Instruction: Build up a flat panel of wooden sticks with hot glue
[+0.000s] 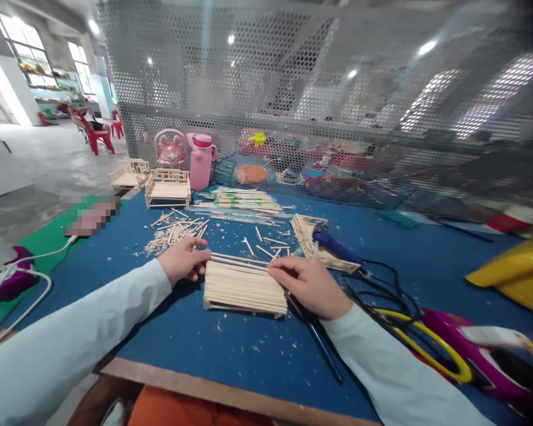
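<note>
In front of me on the blue table lies a panel of thin wooden sticks (244, 288), set side by side on a low frame. A loose-looking wooden stick (240, 259) runs along its far edge. My right hand (313, 285) pinches the right end of that stick between thumb and fingers. At the left end is my left hand (184, 260), its thumb tip close to the stick ends and its fingers loosely apart. Whether the left thumb touches the stick I cannot tell. A dark pen-like tool (317, 340) lies beside the panel, partly under my right wrist.
Stick scraps (175, 234) and a bundle of sticks (244, 201) lie beyond. Small wooden chair models (169, 188) and a pink bottle (201, 163) stand behind. A blue glue gun (335, 244), black cables (393, 287) and a purple power strip (475, 355) occupy the right. Metal mesh (293, 77) rises behind.
</note>
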Demonstrator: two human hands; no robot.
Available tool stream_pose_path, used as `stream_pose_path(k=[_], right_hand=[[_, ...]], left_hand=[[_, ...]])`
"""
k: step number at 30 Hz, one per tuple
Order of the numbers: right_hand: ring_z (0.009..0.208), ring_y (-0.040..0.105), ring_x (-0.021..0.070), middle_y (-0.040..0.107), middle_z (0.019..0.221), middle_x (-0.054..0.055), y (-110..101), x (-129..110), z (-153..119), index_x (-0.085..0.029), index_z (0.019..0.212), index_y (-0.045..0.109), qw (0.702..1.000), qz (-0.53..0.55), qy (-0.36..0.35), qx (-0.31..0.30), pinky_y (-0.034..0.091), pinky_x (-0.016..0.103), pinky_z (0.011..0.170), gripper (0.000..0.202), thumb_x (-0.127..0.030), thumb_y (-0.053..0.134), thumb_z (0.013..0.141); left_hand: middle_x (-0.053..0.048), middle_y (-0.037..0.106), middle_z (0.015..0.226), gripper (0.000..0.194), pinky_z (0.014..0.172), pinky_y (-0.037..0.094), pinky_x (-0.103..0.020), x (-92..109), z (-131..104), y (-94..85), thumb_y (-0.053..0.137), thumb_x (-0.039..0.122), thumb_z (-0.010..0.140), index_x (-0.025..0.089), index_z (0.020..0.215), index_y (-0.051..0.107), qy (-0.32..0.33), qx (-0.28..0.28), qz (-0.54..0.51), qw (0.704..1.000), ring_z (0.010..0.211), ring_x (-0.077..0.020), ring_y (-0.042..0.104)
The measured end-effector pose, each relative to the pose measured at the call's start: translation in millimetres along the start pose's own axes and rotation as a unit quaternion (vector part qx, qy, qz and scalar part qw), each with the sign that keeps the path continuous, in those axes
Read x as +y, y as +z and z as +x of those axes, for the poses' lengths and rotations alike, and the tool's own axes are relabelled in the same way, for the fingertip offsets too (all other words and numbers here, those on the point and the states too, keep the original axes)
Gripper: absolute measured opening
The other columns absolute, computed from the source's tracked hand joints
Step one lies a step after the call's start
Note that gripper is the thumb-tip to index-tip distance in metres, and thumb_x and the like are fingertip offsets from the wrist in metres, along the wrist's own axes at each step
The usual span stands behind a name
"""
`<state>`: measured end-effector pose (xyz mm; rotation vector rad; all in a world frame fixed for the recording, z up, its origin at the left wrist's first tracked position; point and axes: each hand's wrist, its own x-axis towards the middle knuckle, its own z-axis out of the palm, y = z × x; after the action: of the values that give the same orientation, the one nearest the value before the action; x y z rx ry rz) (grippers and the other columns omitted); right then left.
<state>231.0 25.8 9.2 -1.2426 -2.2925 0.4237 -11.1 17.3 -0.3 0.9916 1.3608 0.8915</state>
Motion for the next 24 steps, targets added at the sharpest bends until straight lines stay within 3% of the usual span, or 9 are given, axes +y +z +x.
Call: stream_pose_path(k=[9, 15, 19, 21, 24], right_hand=[[0.073, 0.065, 0.0177, 0.072, 0.08, 0.003, -0.9, 6.2, 0.4, -0.019, 0.076, 0.069, 0.999, 0.021, 0.013, -0.039, 0.049, 0.028, 0.068, 0.025, -0.028, 0.046, 0.08], [0.055, 0.056, 0.0134, 0.066, 0.066, 0.003, -7.6, 11.8, -4.0, -0.014, 0.085, 0.068, 0.997, 0.035, 0.064, -0.012, 0.044, 0.025, 0.053, 0.024, -0.024, 0.05, 0.073], [0.052, 0.051, 0.0115, 0.064, 0.064, 0.002, -9.2, 11.3, -6.0, -0.014, 0.082, 0.069, 0.997, 0.05, 0.051, -0.003, 0.041, 0.024, 0.052, 0.024, -0.025, 0.05, 0.074], [0.048, 0.047, 0.0109, 0.06, 0.058, 0.001, -12.8, 11.0, -7.0, -0.014, 0.085, 0.069, 0.997, 0.041, 0.05, 0.036, 0.039, 0.023, 0.049, 0.025, -0.028, 0.05, 0.075], [0.049, 0.048, 0.0117, 0.059, 0.059, 0.001, -27.2, 18.8, -8.5, -0.015, 0.09, 0.067, 0.982, 0.011, 0.072, 0.174, 0.039, 0.024, 0.049, 0.029, -0.034, 0.05, 0.077]], left_hand=[[0.01, 0.046, 0.05, 0.04, 0.042, 0.042, -0.018, 0.6, -2.7, 2.1, 0.058, 0.011, 0.074, 0.015, 0.11, 0.041, -0.023, -0.012, -0.027, 0.999, 0.038, -0.004, 0.043], [0.01, 0.045, 0.048, 0.042, 0.034, 0.031, -0.014, -2.2, -3.4, 1.9, 0.059, 0.013, 0.072, 0.014, 0.11, 0.042, 0.01, -0.006, -0.001, 1.0, 0.039, -0.0058, 0.042], [0.01, 0.044, 0.045, 0.042, 0.031, 0.026, -0.014, -6.9, 0.1, -0.1, 0.06, 0.017, 0.07, 0.014, 0.108, 0.043, 0.036, -0.005, 0.031, 0.999, 0.039, -0.0075, 0.041], [0.01, 0.045, 0.045, 0.042, 0.03, 0.027, -0.014, -9.5, 2.0, -1.1, 0.059, 0.019, 0.07, 0.014, 0.108, 0.043, 0.049, -0.003, 0.046, 0.998, 0.038, -0.0076, 0.041], [0.009, 0.046, 0.046, 0.04, 0.03, 0.031, -0.015, -12.2, 3.6, -1.7, 0.057, 0.022, 0.071, 0.015, 0.108, 0.043, 0.072, 0.006, 0.075, 0.995, 0.037, -0.0079, 0.042]])
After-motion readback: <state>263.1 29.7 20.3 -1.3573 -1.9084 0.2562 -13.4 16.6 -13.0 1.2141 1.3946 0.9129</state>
